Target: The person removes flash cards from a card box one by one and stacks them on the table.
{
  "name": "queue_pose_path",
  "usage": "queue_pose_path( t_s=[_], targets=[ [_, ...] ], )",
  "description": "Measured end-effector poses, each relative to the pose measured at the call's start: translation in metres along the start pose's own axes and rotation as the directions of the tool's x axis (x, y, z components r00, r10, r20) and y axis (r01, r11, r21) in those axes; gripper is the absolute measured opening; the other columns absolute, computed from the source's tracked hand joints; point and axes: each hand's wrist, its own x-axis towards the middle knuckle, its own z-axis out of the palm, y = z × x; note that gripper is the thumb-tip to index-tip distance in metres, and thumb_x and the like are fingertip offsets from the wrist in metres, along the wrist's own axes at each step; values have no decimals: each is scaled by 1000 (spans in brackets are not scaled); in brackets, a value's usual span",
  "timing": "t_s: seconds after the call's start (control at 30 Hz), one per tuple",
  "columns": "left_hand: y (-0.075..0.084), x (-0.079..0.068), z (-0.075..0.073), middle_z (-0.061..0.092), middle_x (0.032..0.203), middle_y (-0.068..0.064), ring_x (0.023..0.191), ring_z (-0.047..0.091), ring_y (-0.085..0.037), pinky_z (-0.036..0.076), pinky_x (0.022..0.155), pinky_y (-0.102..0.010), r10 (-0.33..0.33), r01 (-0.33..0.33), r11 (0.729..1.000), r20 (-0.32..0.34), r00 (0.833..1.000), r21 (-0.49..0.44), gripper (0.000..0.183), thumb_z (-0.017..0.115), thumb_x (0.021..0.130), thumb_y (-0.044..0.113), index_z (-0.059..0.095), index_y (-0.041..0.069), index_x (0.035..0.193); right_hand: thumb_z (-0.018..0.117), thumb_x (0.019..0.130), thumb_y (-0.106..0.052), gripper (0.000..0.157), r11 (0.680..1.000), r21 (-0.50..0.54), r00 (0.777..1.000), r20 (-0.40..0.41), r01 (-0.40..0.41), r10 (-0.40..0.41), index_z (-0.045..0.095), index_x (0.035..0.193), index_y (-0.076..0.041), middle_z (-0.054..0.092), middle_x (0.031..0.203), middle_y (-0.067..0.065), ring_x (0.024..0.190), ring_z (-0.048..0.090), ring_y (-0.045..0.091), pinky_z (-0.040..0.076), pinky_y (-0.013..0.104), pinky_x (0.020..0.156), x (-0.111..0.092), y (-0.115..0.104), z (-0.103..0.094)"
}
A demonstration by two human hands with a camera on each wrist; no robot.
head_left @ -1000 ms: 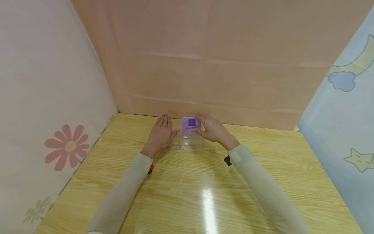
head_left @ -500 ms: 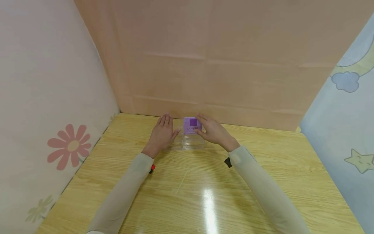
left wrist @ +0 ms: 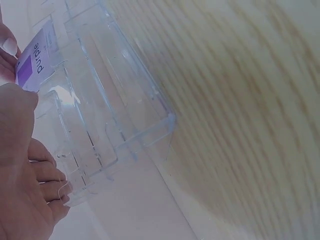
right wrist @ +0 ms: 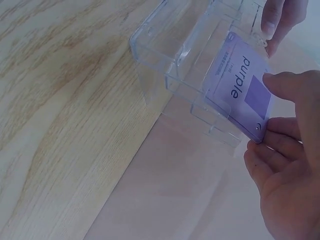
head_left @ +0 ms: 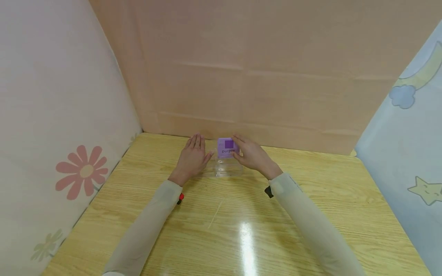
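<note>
A purple card (head_left: 226, 147) printed with "purple" and a darker square leans in the upper rear part of a clear tiered plastic stand (head_left: 229, 168). My right hand (head_left: 254, 154) pinches the card's right edge, thumb on the front and fingers behind, as the right wrist view shows on the card (right wrist: 245, 80). At the stand's left side, my left hand (head_left: 191, 159) holds its rear edge. In the left wrist view the left fingers (left wrist: 50, 182) curl against the back of the stand (left wrist: 112, 80), with the thumb in front. The card's lower edge sits behind clear plastic.
The stand is on a wood-grain table (head_left: 214, 237), close to a brown paper-covered back wall (head_left: 241, 92). Pale printed side walls bound the table, with a pink flower (head_left: 83, 171) at the left and a star (head_left: 428, 190) at the right.
</note>
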Motion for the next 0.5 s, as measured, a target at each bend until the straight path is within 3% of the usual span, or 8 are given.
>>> queue_pose_path(
  t_s=[0.5],
  targets=[
    [0, -2, -1, 34, 166, -31, 158, 32, -42, 28, 132, -50, 4, -3, 1000, -14, 1000, 27, 77, 42, 112, 47, 29, -13, 159, 78, 96, -18, 64, 1000, -2, 1000, -15, -23, 23, 53, 149, 7, 55, 154, 26, 140, 58, 43, 50, 51, 117, 4, -4, 2]
  ],
)
